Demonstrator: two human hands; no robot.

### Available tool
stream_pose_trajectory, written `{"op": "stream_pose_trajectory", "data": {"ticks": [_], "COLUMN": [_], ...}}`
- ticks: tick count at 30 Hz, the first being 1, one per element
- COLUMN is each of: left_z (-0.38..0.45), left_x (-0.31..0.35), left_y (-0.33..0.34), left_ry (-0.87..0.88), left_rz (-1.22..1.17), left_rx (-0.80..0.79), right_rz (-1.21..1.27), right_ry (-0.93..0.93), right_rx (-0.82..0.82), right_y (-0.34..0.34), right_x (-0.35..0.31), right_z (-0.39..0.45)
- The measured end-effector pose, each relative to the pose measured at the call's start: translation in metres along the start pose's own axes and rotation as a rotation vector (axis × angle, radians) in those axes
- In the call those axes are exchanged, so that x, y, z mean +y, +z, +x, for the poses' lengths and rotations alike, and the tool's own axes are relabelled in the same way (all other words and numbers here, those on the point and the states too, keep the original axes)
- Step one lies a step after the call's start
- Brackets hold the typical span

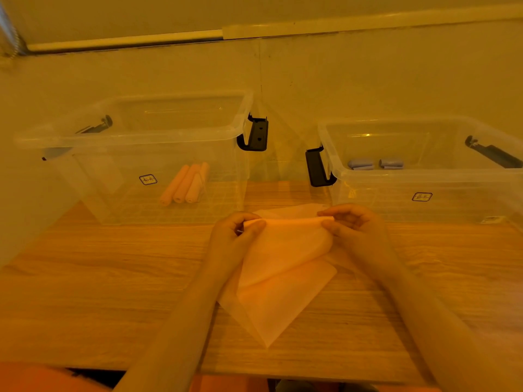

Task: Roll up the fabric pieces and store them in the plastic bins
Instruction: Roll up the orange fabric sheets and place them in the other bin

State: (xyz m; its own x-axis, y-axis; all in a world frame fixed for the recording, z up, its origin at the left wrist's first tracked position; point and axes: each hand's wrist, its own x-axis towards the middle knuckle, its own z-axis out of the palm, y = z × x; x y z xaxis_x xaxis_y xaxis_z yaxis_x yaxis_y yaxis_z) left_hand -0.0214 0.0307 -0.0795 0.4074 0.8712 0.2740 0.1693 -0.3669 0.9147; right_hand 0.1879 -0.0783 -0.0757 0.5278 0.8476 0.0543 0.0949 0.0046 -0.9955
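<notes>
A pale orange fabric piece (283, 264) hangs over the table's middle, its top edge lifted and stretched between my hands. My left hand (236, 232) pinches the top left corner. My right hand (348, 222) pinches the top right corner. More orange fabric (268, 312) lies flat on the table beneath it. The left clear plastic bin (135, 137) holds three orange fabric rolls (185, 183). In the right clear plastic bin (424, 176) lie two grey-blue fabric rolls (375, 163).
Both bins stand at the back of the wooden table (113, 278), against a wall. Black latch handles (254, 134) stick out from the bins' sides into the gap between them. The table's front edge runs along the bottom of the view.
</notes>
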Motion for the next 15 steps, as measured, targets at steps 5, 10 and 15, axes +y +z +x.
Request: {"op": "stream_pose_trajectory", "data": {"ticks": [5, 10, 15], "left_z": [-0.0010, -0.0005, -0.0018], "left_x": [0.0020, 0.0014, 0.0037], "left_y": [0.0003, -0.0001, 0.0014], "left_ry": [-0.042, -0.029, -0.049], "left_rz": [-0.074, -0.080, -0.172], "left_rx": [-0.051, -0.071, -0.079], "right_rz": [0.005, 0.008, 0.021], "right_ry": [0.038, 0.041, 0.039], "right_rx": [0.017, 0.054, 0.086], "right_y": [-0.0014, -0.0014, -0.0019], "right_x": [0.0043, 0.0026, 0.0013], "right_z": [0.0039, 0.0029, 0.0029]}}
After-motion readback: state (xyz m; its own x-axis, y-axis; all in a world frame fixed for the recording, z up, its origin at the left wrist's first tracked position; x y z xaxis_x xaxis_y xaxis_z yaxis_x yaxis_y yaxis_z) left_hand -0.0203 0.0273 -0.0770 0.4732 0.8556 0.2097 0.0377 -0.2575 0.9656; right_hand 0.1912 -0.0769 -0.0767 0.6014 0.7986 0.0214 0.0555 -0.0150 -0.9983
